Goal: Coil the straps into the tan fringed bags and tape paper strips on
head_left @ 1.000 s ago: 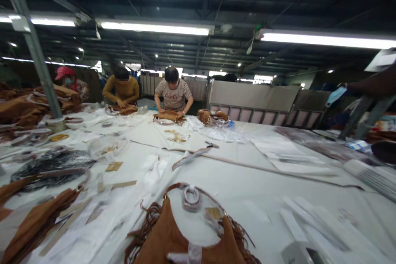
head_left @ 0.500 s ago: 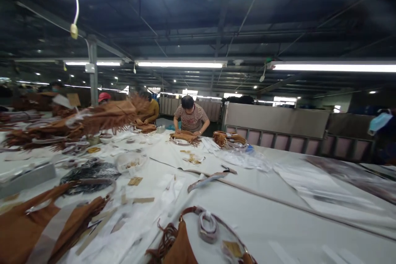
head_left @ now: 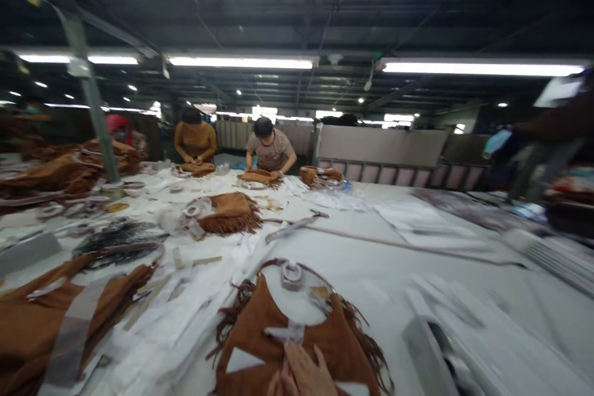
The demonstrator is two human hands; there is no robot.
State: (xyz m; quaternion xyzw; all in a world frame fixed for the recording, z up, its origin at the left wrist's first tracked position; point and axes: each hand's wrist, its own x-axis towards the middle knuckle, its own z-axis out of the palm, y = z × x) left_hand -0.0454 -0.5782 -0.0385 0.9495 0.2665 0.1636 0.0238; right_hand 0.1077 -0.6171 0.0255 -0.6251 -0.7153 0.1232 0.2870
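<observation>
Since 0.5 s earlier, the right hand [head_left: 309,371] and left hand [head_left: 277,385] had reached the bag [head_left: 343,349] by the near edge of the counter [head_left: 352,257], and a 2nd bag [head_left: 229,213] had landed beyond it, leftward. The bag lay directly under them, its strap [head_left: 271,262] looping away toward the far edge. The right hand was nearer the tape [head_left: 296,331], fingers stretched out; whether it pinched anything I could not tell. The left hand was mostly cut off, grip unclear.
</observation>
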